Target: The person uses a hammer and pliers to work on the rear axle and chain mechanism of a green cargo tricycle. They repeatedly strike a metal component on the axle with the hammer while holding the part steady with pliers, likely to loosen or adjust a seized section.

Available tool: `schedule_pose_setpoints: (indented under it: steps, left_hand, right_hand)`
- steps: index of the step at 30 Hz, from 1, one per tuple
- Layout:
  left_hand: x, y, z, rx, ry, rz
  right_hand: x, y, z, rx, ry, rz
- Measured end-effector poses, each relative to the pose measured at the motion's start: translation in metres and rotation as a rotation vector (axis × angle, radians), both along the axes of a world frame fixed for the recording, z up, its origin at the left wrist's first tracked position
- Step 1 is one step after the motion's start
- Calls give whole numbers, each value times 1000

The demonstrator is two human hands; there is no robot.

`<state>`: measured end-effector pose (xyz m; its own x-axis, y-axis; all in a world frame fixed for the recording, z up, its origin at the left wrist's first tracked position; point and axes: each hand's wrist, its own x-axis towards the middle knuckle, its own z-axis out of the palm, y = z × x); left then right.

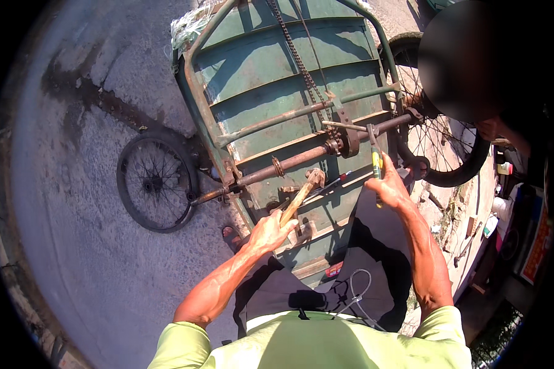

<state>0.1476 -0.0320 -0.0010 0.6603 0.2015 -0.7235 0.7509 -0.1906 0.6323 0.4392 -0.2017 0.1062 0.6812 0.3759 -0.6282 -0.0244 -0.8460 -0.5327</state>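
Your left hand point(269, 231) was closed round a hammer point(297, 202), its long axis slanting forward and right of that hand. Your right hand point(390, 187) gripped pliers point(377, 161), pointing forward, jaws at a thin rod point(345, 125) lying crosswise ahead. A rusty axle point(298, 161) crossed the way beyond your left hand.

Your view comes from the left of two fisheye cameras on your head, upright and unmirrored. It looks steeply down over your shirt point(243, 349), close at the lower edge, to your left hand point(269, 232) and right hand point(389, 186), near the middle, and the green metal underside point(252, 80) beyond. The wide lens takes in pavement point(80, 246) leftward, bending straight edges toward its dark rim.
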Motion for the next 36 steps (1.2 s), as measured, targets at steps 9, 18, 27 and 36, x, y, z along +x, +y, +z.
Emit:
schedule_pose_setpoints:
  steps: [9, 18, 27, 36]
  left_hand:
    - [19, -44, -121, 389, -126, -291]
    - [46, -55, -115, 500, -331, -198]
    - [209, 38, -97, 392, -136, -447]
    - [231, 49, -132, -10, 8, -448]
  right_hand:
    - [-71, -74, -93, 627, 388, -527]
    - [-59, -72, -102, 603, 324, -407]
    - [-59, -74, -101, 622, 346, -377]
    - [-57, -79, -100, 606, 346, -363]
